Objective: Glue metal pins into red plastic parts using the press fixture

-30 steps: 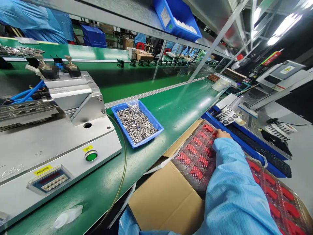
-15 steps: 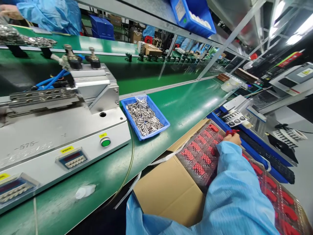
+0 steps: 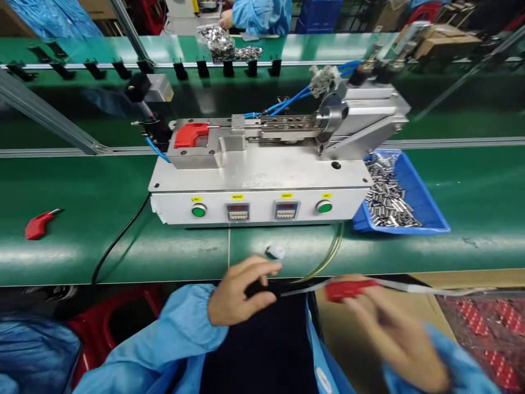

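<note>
My right hand [image 3: 388,323], blurred by motion, grips a red handle part [image 3: 348,289] in front of the cardboard box [image 3: 361,339]. My left hand [image 3: 241,293] hovers just left of it at the bench edge, fingers curled and apart, with nothing seen in them. A grey press machine [image 3: 266,175] stands on the green bench [image 3: 82,219] with another red handle part [image 3: 191,134] seated in its fixture. A third red handle part [image 3: 39,224] lies loose on the bench at the left.
A blue bin of small metal sleeves [image 3: 394,194] sits right of the machine. Trays of red parts [image 3: 488,334] fill the box at the lower right. A red stool [image 3: 110,323] stands under the bench. Another person [image 3: 258,13] works at the far conveyor.
The view has swung left from the box to face the machine. My right hand has come away from the tray with a red part. My left hand has come into view.
</note>
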Tool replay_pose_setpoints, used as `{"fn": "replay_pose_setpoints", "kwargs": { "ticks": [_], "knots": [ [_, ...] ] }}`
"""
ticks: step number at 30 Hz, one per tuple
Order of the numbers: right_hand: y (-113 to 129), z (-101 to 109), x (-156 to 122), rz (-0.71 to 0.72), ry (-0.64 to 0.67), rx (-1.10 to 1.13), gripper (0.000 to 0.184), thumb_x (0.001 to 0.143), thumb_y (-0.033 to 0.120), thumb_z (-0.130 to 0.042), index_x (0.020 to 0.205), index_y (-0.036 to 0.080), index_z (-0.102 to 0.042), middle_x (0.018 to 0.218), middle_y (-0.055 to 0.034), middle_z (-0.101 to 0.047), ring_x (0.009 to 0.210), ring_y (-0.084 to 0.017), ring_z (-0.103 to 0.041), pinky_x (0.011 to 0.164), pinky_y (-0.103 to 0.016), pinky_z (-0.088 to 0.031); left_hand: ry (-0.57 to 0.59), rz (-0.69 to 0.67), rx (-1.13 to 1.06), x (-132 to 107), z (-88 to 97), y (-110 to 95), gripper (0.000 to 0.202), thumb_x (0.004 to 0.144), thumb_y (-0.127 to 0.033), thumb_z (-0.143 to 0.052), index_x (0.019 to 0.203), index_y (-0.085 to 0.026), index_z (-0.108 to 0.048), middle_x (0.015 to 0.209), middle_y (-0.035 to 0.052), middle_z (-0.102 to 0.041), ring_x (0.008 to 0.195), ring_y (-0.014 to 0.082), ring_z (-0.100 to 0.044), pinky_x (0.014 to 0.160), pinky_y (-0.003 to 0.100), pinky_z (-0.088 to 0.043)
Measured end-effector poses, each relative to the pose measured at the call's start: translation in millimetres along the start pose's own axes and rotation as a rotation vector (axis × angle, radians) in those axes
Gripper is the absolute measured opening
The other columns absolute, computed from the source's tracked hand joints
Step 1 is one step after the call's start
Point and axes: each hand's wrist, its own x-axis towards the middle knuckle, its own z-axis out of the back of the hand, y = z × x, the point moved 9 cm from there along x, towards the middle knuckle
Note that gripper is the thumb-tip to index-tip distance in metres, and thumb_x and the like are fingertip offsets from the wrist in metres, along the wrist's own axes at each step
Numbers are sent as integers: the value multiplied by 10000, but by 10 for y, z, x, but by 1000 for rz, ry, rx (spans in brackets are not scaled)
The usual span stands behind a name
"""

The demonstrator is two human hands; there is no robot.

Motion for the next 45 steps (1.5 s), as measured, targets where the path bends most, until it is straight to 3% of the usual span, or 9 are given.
{"fn": "replay_pose_setpoints", "kwargs": {
  "ticks": [2,4,7,11,17,21,26,33,45],
  "knots": [
    [378,-620,116,126,150,129,167,1053,335,-613,1011,271,-762,858,-37,-751,710,-189,-714,661,-285,-601,-25,-2,-111,-25,-145,-11,419,1059,-456,-595,1385,-200,-654,1086,125,-736,856,197,-712,798,320,-604],
    [555,-943,238,166,151,190,136,1056,273,-611,1065,254,-745,909,-39,-765,760,-181,-739,684,-277,-618,-112,42,-161,-138,-73,51,322,1043,-396,-642,1302,-215,-702,1059,108,-728,914,206,-710,816,310,-591],
    [527,-1047,349,170,-15,120,83,1000,267,-706,1074,240,-733,939,-53,-764,832,-206,-746,747,-323,-634,-238,197,-218,-362,239,311,186,1032,-354,-655,1117,-210,-739,965,68,-717,873,196,-687,795,295,-563],
    [137,-1009,373,39,-338,-41,332,918,330,-790,1216,238,-674,1112,-101,-720,979,-256,-710,838,-417,-632,-352,406,-269,-532,585,696,309,1027,-462,-628,932,-178,-704,744,10,-634,648,150,-572,617,254,-474],
    [-185,-1352,484,-81,-188,110,175,984,349,-688,1107,226,-705,1170,-120,-739,1131,-300,-703,1014,-517,-584,-366,513,-305,-464,598,894,480,989,-623,-602,856,-169,-686,638,-20,-539,566,130,-467,551,251,-410],
    [-88,-1342,469,-135,0,218,220,968,415,-721,1062,217,-744,945,-80,-744,853,-248,-712,748,-373,-606,-358,524,-314,-427,520,895,470,982,-626,-611,865,-176,-679,605,-34,-498,533,120,-429,517,247,-375],
    [-133,-1193,433,-181,-130,264,339,976,513,-675,1062,199,-769,734,-28,-656,566,-165,-559,529,-298,-471,-352,518,-306,-399,495,883,457,993,-612,-604,854,-181,-667,588,-39,-477,514,116,-419,501,249,-374],
    [-262,-1162,428,-171,-365,382,291,926,479,-742,914,189,-757,688,-21,-627,539,-154,-524,513,-287,-415,-338,484,-221,-393,485,833,399,1014,-549,-598,899,-177,-686,602,-29,-552,516,113,-464,523,242,-417],
    [-159,-1185,437,-158,-353,309,274,945,466,-753,902,195,-753,659,2,-607,522,-136,-497,501,-276,-391,-329,408,-154,-364,469,762,197,1012,-360,-631,923,-188,-666,608,-53,-553,507,95,-477,514,208,-413]
  ]
}}
